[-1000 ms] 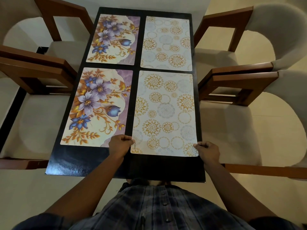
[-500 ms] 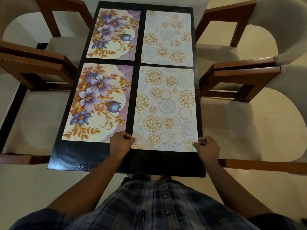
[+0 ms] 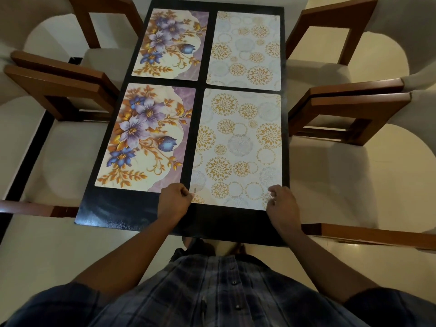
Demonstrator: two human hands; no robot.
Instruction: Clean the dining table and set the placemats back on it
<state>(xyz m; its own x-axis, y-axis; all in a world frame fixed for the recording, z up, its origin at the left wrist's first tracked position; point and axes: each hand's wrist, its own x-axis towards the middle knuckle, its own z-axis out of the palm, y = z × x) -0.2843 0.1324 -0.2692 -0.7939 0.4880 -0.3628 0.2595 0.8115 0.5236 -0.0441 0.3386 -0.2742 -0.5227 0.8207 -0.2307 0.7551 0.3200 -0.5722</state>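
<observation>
Four placemats lie on the black dining table. Two floral placemats are on the left, one near and one far. Two white placemats with gold circles are on the right, one near and one far. My left hand pinches the near-left corner of the near circle-pattern placemat. My right hand has its fingers curled at that mat's near-right corner. The mat lies flat, almost touching the far one.
Wooden chairs with pale cushioned seats stand close on both sides of the table, two on the left and two on the right. A bare strip of dark tabletop runs along the near edge.
Both hands stay at the near corners of the circle-pattern placemat. My right hand has shifted slightly inward over its corner. The view has moved a little forward over the table.
</observation>
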